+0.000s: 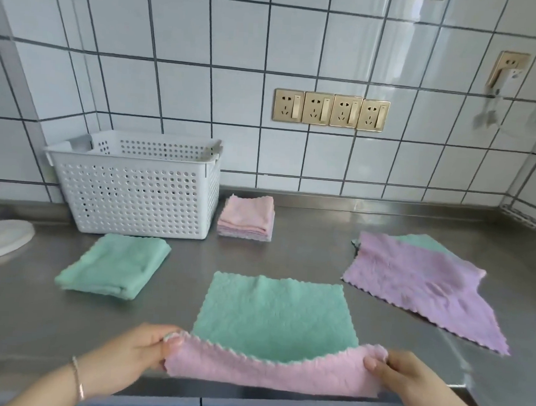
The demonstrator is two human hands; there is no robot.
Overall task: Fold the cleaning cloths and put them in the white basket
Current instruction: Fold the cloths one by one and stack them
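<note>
Here both hands, left (138, 351) and right (397, 375), pinch the green cloth's (273, 315) near corners; uneven lifting could skew the fold.

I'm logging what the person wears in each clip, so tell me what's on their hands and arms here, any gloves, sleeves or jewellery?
Both hands are bare, with no gloves. The left hand has a thin, pale metallic bracelet around the wrist. The right hand shows no ring, watch or band. Both forearms are uncovered as far as the frame reaches, so no sleeves are visible. Fingernails look short and unpainted.
</note>
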